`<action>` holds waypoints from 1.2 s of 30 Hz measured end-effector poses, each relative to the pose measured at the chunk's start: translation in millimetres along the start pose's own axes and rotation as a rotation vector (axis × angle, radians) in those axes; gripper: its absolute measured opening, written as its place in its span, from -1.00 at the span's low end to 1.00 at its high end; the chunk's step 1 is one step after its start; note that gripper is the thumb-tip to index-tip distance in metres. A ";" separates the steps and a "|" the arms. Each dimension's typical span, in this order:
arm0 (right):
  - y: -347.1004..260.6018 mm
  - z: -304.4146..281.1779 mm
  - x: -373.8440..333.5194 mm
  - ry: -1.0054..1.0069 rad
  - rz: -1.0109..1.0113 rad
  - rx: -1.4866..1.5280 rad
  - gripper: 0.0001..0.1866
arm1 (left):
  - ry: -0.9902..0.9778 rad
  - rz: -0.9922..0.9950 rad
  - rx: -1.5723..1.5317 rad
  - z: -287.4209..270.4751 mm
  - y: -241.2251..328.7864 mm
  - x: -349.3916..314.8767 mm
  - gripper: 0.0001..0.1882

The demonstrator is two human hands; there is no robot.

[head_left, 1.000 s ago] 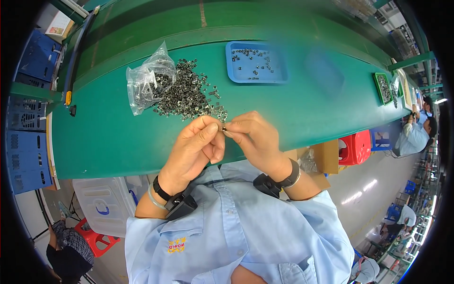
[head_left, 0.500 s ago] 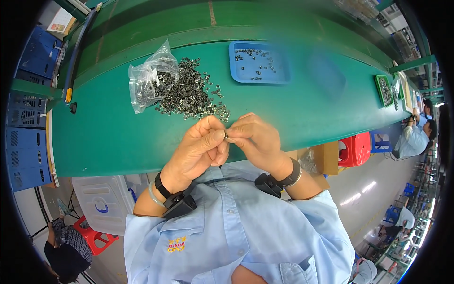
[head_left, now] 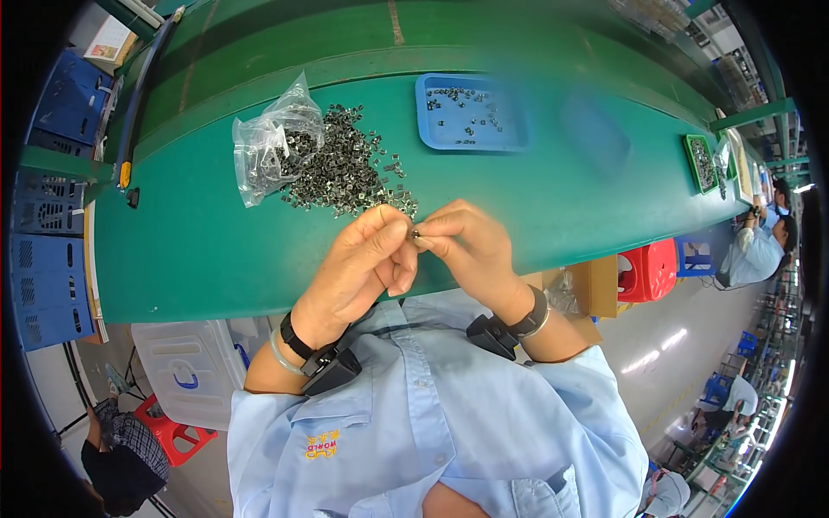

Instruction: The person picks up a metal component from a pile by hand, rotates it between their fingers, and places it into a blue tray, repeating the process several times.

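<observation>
In front of my chest, above the green table's near edge, my left hand [head_left: 363,263] and my right hand [head_left: 473,250] meet at the fingertips. Between them is a tiny dark metal part [head_left: 416,234], pinched by thumb and forefinger from both sides; its exact shape is mostly hidden. Just beyond my left hand spreads a heap of small black-and-silver metal parts [head_left: 341,177]. Some of these lie inside the clear plastic bag [head_left: 256,164] at the heap's left. Farther back, a blue tray [head_left: 423,116] holds several similar parts, scattered loosely.
The green tabletop [head_left: 199,259] runs out to the right, where a small green tray [head_left: 701,164] of parts stands. Under the near edge are a lidded clear box [head_left: 186,367], a cardboard box [head_left: 598,289] and a red stool [head_left: 648,272]. Co-workers sit at the far right.
Both hands have shifted slightly upward, staying together at the fingertips. The small part has turned a little between them. Heap, bag and tray are as before.
</observation>
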State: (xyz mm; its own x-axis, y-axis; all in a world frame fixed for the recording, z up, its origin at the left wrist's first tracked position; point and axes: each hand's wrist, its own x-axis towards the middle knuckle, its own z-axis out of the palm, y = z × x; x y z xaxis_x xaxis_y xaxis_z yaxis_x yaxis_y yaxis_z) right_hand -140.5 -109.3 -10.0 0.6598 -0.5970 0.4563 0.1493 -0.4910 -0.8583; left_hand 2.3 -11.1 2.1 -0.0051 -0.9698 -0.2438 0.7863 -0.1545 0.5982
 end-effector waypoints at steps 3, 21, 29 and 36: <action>-1.3 -0.9 0.6 -0.004 0.069 0.079 -0.93 | -0.018 -0.002 -0.001 -0.2 1.8 1.2 -0.78; 18.3 -37.9 65.2 0.179 0.281 -0.139 -0.88 | 0.117 0.084 -0.007 -9.7 10.7 0.7 -0.83; 43.9 -42.3 56.5 -0.149 -0.058 -0.596 -0.87 | 0.219 0.108 -0.012 -31.3 7.1 -12.8 -0.85; 32.7 -18.0 30.0 -0.340 0.004 -0.644 -0.89 | 0.181 0.066 0.004 -27.7 3.4 -9.0 -0.86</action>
State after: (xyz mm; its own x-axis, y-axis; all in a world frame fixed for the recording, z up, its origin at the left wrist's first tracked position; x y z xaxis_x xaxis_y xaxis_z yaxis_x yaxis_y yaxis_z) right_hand -129.0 -154.7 -20.2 0.8675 -0.4207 0.2654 -0.2473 -0.8277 -0.5037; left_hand 22.1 2.3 -14.8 0.1576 -0.9283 -0.3367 0.7790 -0.0926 0.6201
